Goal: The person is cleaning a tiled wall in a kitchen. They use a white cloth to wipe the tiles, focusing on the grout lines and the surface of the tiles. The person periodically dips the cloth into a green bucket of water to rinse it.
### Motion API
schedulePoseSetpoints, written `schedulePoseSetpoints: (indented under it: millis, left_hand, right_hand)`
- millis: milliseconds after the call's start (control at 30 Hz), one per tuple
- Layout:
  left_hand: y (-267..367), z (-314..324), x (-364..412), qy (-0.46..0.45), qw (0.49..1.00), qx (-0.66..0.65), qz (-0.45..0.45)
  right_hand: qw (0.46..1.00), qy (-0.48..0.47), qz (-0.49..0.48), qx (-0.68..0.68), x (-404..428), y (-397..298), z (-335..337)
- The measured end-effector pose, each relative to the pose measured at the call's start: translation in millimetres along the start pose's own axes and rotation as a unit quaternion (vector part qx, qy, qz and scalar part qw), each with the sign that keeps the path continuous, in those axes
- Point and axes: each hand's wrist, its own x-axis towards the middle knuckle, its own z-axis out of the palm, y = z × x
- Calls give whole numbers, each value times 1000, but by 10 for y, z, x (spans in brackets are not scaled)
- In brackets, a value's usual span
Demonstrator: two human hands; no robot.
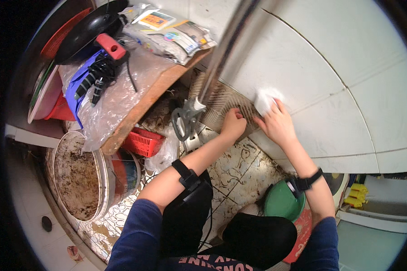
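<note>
My right hand (278, 125) presses a white cloth or sponge (266, 100), blurred, against the white tiled wall (318, 81). Its fingers lie over the lower right part of the white piece. My left hand (234, 123) is curled loosely, just left of the right one, in front of a dirty ribbed panel (220, 101) at the foot of the wall. Nothing shows between its fingers, though the palm is hidden. A metal pole with a grey clamp (189, 117) slants past, left of my left hand.
A wooden-edged shelf (149, 101) on the left bears a plastic bag (169, 34), a black pan (88, 37) and a corded tool (101, 74). Below are a red basket (144, 142) and a stained bucket (78, 176). A green basin (283, 203) stands by my knee on the dirty tiled floor (237, 166).
</note>
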Motion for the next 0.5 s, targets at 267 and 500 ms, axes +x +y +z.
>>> schedulePoseSetpoints:
  millis: [267, 500]
  left_hand:
    - [99, -231, -30, 6, 1000, -6, 18]
    - [88, -284, -4, 46, 998, 0, 42]
  right_hand:
    - [992, -115, 5, 43, 324, -89, 141]
    - [998, -43, -55, -8, 190, 0, -28]
